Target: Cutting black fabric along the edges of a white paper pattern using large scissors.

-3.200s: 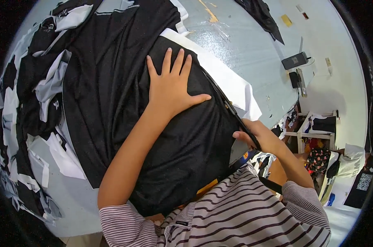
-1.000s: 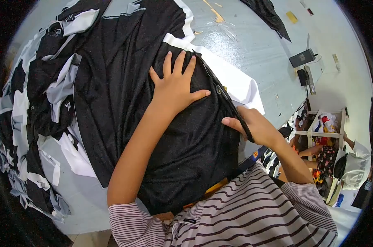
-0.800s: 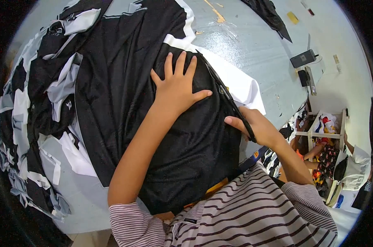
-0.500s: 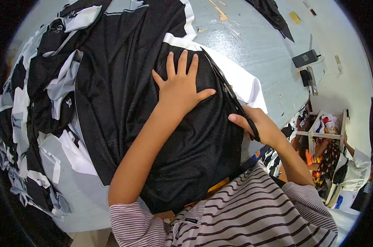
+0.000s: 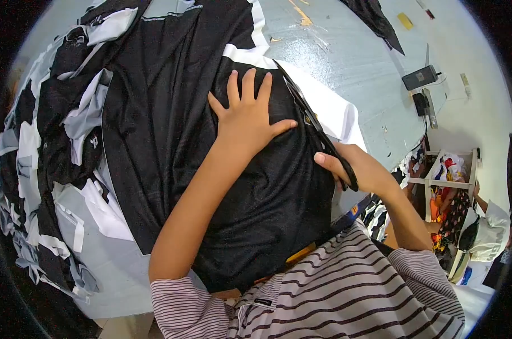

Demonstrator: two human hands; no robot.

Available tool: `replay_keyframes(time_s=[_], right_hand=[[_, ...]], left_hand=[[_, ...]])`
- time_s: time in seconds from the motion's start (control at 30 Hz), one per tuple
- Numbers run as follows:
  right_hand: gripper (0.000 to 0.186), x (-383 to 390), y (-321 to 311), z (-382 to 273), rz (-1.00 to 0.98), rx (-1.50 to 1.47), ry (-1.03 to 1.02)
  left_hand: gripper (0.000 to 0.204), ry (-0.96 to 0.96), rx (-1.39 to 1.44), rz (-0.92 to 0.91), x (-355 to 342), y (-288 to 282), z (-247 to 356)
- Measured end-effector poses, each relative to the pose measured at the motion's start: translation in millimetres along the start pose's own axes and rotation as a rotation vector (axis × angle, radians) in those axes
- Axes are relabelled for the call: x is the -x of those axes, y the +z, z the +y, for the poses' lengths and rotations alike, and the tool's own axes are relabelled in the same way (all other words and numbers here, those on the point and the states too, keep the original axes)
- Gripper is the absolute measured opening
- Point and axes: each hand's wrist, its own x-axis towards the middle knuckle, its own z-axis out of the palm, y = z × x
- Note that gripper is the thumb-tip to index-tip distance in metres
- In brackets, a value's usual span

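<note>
Black fabric (image 5: 250,209) with white margins is spread over the table and hangs toward my body. My left hand (image 5: 244,124) lies flat on it, fingers spread, pressing the cloth down. In my right hand (image 5: 360,169) is a pair of large black scissors (image 5: 318,127), gripped by the handles. The blades lie along the fabric's right edge, their tips at the white strip near the top. White material (image 5: 329,104) extends just right of the blades. How far the blades are apart is hard to make out.
Black, white and grey fabric pieces (image 5: 78,113) heap along the left side of the grey table (image 5: 374,127). A dark piece (image 5: 374,22) lies at the far edge. A black box-shaped device (image 5: 419,78) with a cable sits at the right. Beyond stands a white rack (image 5: 448,183), with another person's arm (image 5: 480,200) nearby.
My right hand has shifted very slightly, and the scissor tips sit a little higher and further left. My left hand stays flat on the fabric.
</note>
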Motion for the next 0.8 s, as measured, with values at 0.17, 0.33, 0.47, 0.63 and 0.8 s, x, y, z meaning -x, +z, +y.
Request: replay_keyframes(time_s=[0.17,0.33,0.47,0.63,0.8], right_hand=[[0.069,-4.6,-1.8,-12.9,-0.039,-0.113,0.064],[0.069,-6.6,1.3,-14.8,-0.017,-0.109,0.094],[0.063,-8.4,8.0,-8.6,0.023,-0.178,0.060],[0.058,-7.9,10.2,-9.6,0.037,-0.191,0.075],[0.057,-7.1,11.3,-12.0,0.043,-0.212,0.086]], left_hand=[[0.081,0.034,0.007,0.072,-2.6,9.9,-5.5],[0.082,0.029,0.018,0.071,-0.4,5.9,-2.7],[0.084,-0.006,0.026,0.060,-0.4,5.2,-0.9],[0.085,-0.038,0.034,0.061,0.5,4.5,2.2],[0.084,-0.069,0.044,0.054,1.8,3.2,4.5]])
